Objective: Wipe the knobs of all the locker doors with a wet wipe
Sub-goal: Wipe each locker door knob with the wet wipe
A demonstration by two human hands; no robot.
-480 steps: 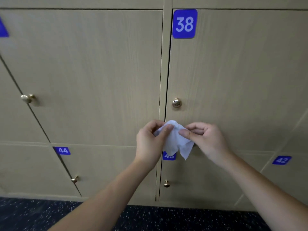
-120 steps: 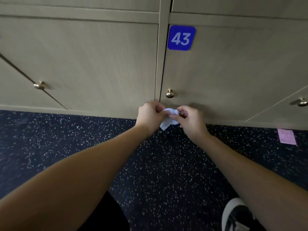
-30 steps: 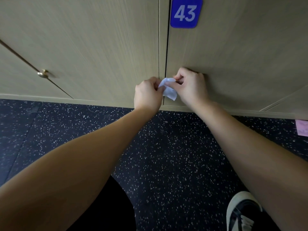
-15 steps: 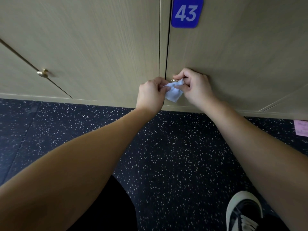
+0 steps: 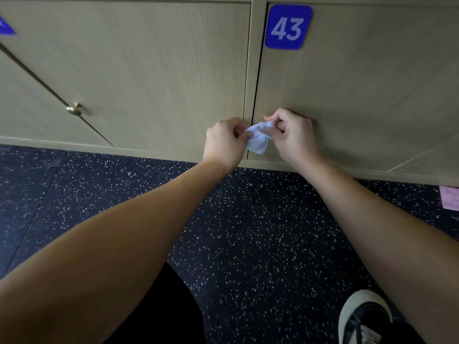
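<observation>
At the centre of the frame both hands pinch the wet wipe (image 5: pixel 258 137), the right hand (image 5: pixel 291 134) pressing it where the knob of door 43 (image 5: pixel 347 95) should sit and the left hand (image 5: pixel 224 142) holding its other edge, so this knob looks mid-wipe. The knob itself is hidden under fingers. The brass knob (image 5: pixel 74 109) at left gives no sign of being wiped or not, and other doors are cut off.

Dark speckled floor (image 5: pixel 248 232) below the lockers. Pink paper note (image 5: pixel 450 197) lies on the floor at far right, close to the locker base. Black-and-white shoe (image 5: pixel 363 319) on the floor, nearer the camera than the note.
</observation>
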